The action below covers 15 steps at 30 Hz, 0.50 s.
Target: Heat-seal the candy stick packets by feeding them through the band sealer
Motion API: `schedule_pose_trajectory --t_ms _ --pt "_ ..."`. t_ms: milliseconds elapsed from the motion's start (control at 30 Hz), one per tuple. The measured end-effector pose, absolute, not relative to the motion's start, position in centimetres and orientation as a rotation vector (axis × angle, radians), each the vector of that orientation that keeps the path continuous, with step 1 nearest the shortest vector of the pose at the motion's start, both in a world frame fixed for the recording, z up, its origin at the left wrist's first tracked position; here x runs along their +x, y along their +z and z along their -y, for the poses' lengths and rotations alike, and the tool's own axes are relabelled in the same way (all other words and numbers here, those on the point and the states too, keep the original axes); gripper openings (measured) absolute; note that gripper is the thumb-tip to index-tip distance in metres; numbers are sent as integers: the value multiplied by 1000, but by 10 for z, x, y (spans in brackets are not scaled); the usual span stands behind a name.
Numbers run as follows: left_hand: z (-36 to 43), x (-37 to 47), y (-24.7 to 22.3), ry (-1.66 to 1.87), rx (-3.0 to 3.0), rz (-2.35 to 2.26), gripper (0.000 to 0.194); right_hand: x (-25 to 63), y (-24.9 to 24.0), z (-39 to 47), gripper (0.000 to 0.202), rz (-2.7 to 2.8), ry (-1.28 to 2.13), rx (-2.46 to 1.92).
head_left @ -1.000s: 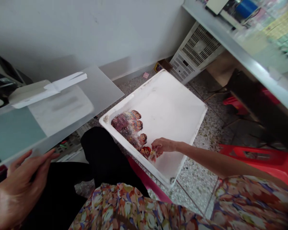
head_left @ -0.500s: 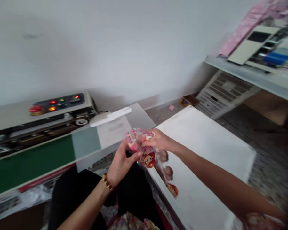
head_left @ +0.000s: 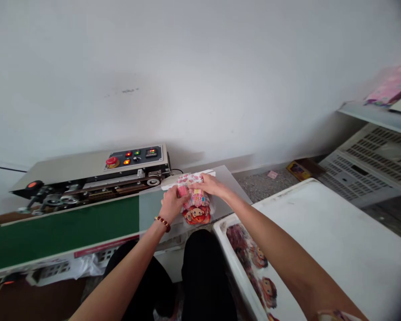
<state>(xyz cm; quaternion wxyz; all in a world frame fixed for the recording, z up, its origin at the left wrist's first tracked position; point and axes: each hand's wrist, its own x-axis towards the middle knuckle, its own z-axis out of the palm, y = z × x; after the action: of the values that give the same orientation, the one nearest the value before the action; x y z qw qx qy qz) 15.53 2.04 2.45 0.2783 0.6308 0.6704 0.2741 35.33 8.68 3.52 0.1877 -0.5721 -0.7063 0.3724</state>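
A clear plastic packet (head_left: pixel 197 215) with pink paper pieces and red-haired cartoon figures lies over the white board (head_left: pixel 229 183) at the end of a sealing machine. My left hand (head_left: pixel 173 203) grips its left side, thumb on top. From the right, my right hand (head_left: pixel 211 183) is closed on the upper right part; some of its fingers are hidden. Whether the packet is one bag or several overlapping bags I cannot tell. Below my right forearm, more cartoon packets (head_left: pixel 269 292) lie in an opening along the edge of a white tray (head_left: pixel 307 214).
The sealing machine's control panel (head_left: pixel 133 157), with a red knob and lit buttons, stands against the wall. Its green conveyor belt (head_left: pixel 63 232) runs leftward. Grey plastic crates (head_left: pixel 357 174) sit under a shelf (head_left: pixel 370 111) at right. A small box (head_left: pixel 300 169) is on the floor.
Both hands have brought the packet from beside the white tray's edge over onto the white board by the machine. My view has turned, so the machine sits farther right.
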Motion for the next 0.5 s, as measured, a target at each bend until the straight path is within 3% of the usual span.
schedule_pose_trajectory --t_ms 133,300,500 --pt "-29 153 19 720 1615 -1918 53 354 28 -89 50 1925 1128 -1597" --pt "-25 152 13 797 1698 -2038 64 350 30 -83 62 1971 960 -1681" --pt "-4 131 5 774 2186 -1877 36 338 51 -65 44 2195 543 -1800"
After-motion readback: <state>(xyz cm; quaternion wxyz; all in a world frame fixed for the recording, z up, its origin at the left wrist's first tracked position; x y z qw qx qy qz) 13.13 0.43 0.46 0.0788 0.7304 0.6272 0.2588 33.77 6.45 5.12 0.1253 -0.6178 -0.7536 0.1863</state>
